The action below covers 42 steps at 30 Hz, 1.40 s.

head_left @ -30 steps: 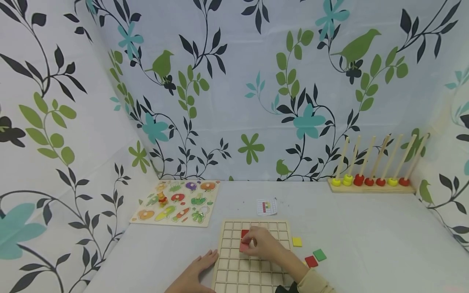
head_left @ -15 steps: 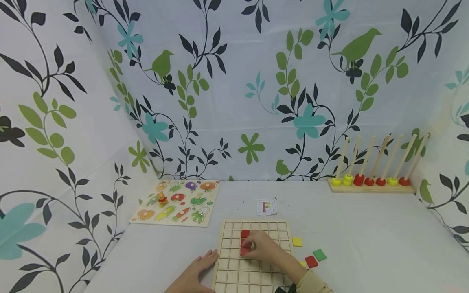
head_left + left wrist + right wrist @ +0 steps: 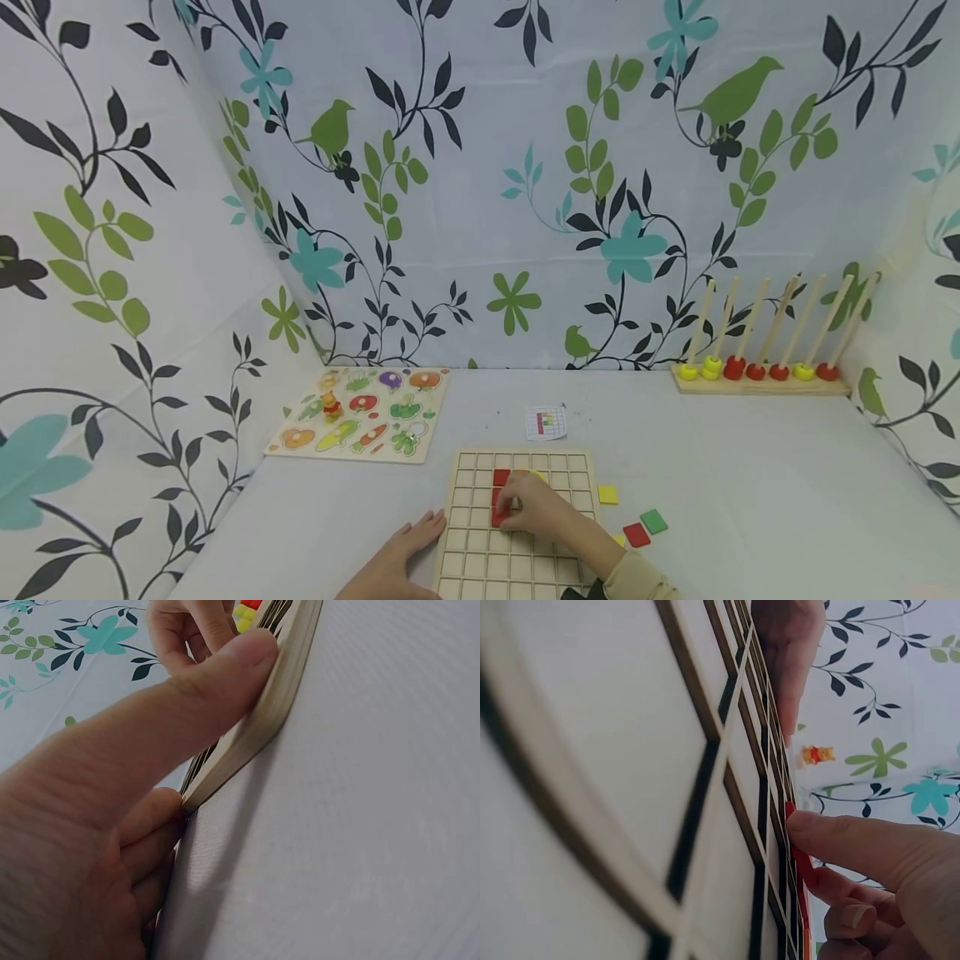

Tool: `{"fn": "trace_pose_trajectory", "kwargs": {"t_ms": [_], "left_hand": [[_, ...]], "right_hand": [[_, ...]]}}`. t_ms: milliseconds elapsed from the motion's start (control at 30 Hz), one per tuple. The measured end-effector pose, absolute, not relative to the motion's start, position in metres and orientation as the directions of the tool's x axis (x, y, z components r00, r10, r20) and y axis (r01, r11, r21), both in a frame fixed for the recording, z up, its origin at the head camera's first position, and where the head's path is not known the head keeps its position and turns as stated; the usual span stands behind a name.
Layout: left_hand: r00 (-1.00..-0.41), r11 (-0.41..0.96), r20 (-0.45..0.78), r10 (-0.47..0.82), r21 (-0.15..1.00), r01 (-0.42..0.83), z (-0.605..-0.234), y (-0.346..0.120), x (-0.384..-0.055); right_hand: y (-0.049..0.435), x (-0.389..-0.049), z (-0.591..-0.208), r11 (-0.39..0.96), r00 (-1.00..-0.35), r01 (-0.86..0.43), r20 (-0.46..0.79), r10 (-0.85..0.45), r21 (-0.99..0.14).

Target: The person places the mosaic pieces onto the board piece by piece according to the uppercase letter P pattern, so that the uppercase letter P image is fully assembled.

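Note:
A wooden grid board (image 3: 476, 567) lies on the white table. My right hand (image 3: 536, 507) is over its upper middle, thumb and index finger pinching a red square tile (image 3: 500, 520) at a cell. In the right wrist view, the thumb touches the red tile (image 3: 802, 862) low against the board. More red tiles (image 3: 502, 477) sit above it in the same column. Partly behind the hand, a yellow tile (image 3: 542, 476) shows in the top row. My left hand (image 3: 401, 557) rests at the board's left edge, its thumb (image 3: 240, 660) touching the rim in the left wrist view.
Right of the board lie loose tiles: a yellow one (image 3: 608, 495), a red one (image 3: 637, 535) and a green one (image 3: 654, 522). Behind it is a printed grid card (image 3: 546, 423). A vegetable puzzle (image 3: 345, 454) stands back left, a peg stacker (image 3: 761, 387) back right.
My right hand has lowered the red tile slightly, and it now looks flatter in the column. More of the top row shows past the hand. My left hand stays put.

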State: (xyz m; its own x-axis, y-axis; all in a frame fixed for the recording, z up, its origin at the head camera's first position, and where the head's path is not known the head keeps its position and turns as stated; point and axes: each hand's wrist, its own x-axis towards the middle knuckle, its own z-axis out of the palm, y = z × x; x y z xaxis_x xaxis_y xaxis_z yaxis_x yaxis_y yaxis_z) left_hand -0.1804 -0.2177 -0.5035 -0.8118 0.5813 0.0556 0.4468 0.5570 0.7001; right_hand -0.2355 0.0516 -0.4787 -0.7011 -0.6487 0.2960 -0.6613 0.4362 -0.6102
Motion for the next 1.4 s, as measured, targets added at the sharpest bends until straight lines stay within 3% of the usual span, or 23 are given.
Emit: {"fn": "trace_pose_trajectory", "kwargs": {"t_ms": [633,1033,1400], "left_hand": [[-0.826,0.575,0.027,0.563,0.705,0.415,-0.501,-0.216,-0.179],[-0.824,0.582,0.051,0.565,0.684,0.441,-0.501,-0.217,-0.18],[-0.831,0.582,0.012,0.557,0.708,0.401,-0.502,-0.216,-0.179]], "right_hand": [[0.047,-0.235,-0.474,0.471,-0.683,-0.679,0.25,-0.686,-0.564],[0.047,-0.235,-0.473,0.49,-0.71,-0.641,0.212,-0.672,-0.591],[0.062,-0.233,-0.462,0.444,-0.728,-0.646,0.325,-0.603,-0.622]]}}
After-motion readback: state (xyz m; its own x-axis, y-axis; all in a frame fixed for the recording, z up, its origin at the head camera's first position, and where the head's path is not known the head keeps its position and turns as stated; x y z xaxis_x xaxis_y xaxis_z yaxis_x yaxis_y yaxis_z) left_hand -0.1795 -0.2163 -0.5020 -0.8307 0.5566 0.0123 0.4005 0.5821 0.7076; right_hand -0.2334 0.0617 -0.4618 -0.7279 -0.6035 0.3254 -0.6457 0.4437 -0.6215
